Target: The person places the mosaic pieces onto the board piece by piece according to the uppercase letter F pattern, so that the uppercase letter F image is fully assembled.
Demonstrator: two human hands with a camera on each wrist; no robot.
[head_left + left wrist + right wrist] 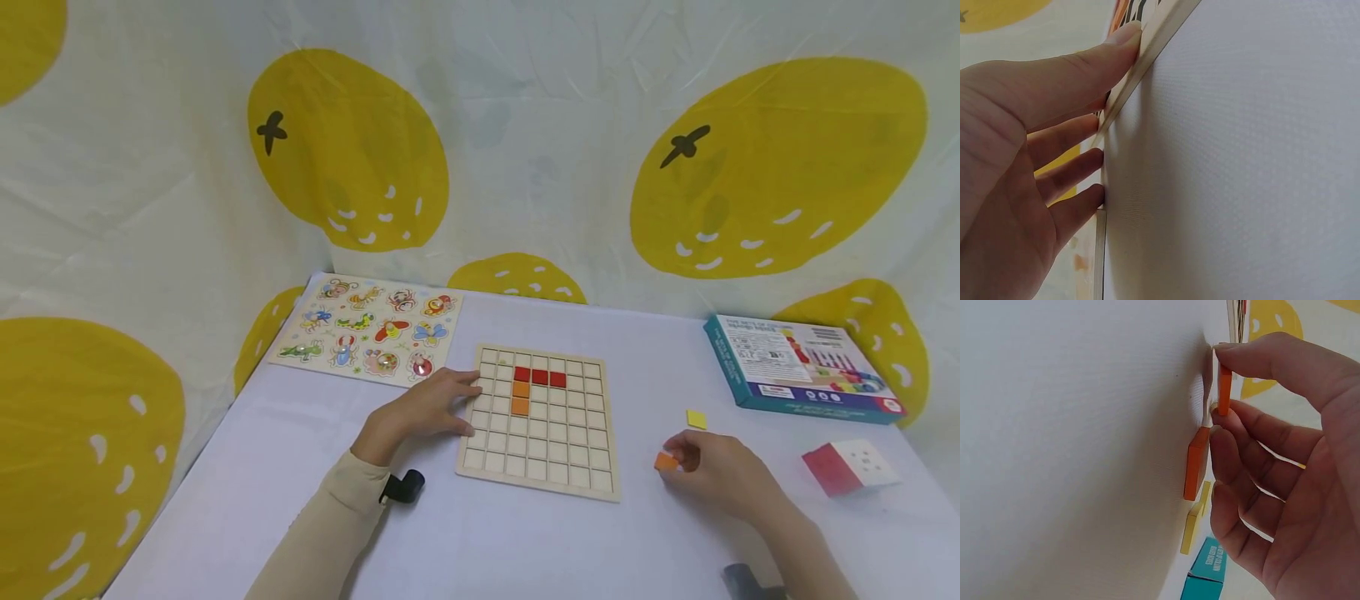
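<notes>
A wooden grid board (540, 491) lies on the table, with red tiles (540, 377) in a row and two orange tiles (520, 398) below the leftmost red one. My left hand (426, 410) rests at the board's left side, thumb and fingers spread along its edge (1157, 45). To the right of the board, my right hand (716, 471) pinches an orange square tile (1225, 390) between thumb and fingertip. Another orange tile (1195, 467) lies under the fingers in the right wrist view. Beyond that hand is a yellow tile (696, 419).
An insect picture puzzle (360, 329) lies at the back left, close to the board. At the back right is a teal-sided toy box (806, 367). A red and white block (851, 467) stands right of my right hand. A fruit-print cloth (540, 167) hangs behind the table.
</notes>
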